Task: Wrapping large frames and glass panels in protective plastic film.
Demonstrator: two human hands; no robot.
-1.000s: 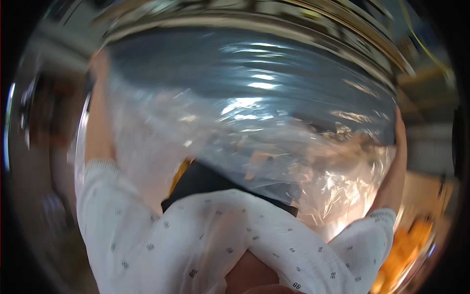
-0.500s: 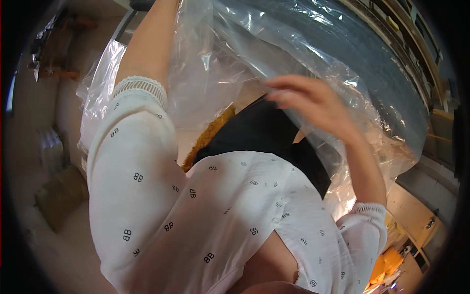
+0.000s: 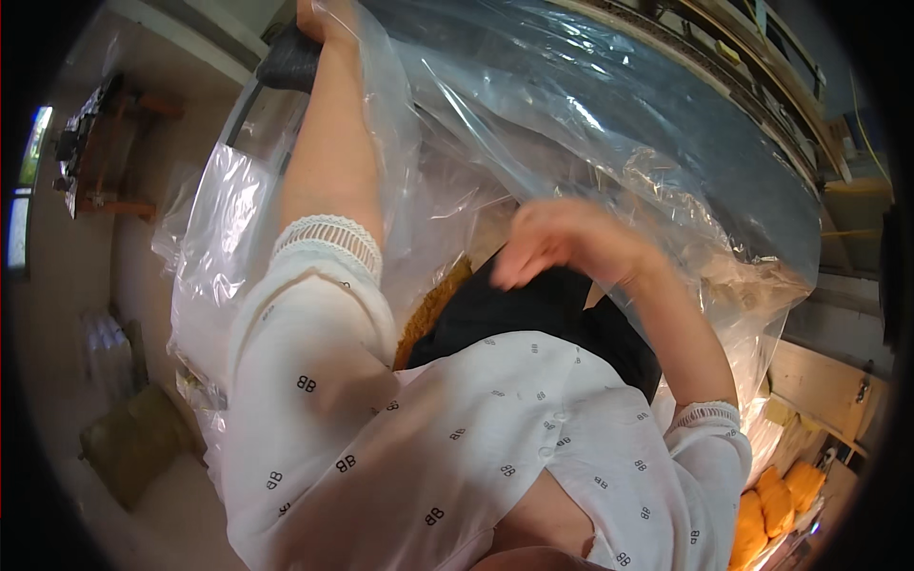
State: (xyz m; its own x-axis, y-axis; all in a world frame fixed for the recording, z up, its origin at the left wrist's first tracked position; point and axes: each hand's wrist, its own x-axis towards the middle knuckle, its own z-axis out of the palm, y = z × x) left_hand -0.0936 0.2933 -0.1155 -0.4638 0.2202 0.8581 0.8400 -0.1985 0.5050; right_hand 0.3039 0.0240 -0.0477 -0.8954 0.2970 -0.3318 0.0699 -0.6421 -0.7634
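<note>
A large clear plastic sheet [image 3: 224, 205] spreads in wrinkled folds across the space before me and to both sides. My left arm reaches far forward over it. My left hand [image 3: 327, 19] is at the top edge of the picture, beside a dark rounded object [image 3: 288, 62] and the sheet; its fingers are mostly cut off. Closer in, my right hand [image 3: 562, 238] hangs above my black-clothed lap [image 3: 514, 314], near the sheet's folds. Its fingers look bent and bunched, but motion smears them, and nothing can be made out in them.
Dark bluish material [image 3: 685, 162] shows under the plastic at the far right. Beyond it run wooden shelves or rails [image 3: 762, 86]. A mustard fuzzy edge [image 3: 433, 305] lies beside my lap. At left is an olive cushion-like thing [image 3: 138, 443]; at lower right, orange bundles [image 3: 773, 504].
My right hand has moved down and toward me, its fingers now more bent. The view has shifted, bringing my left hand and more of the dark rounded object into sight.
</note>
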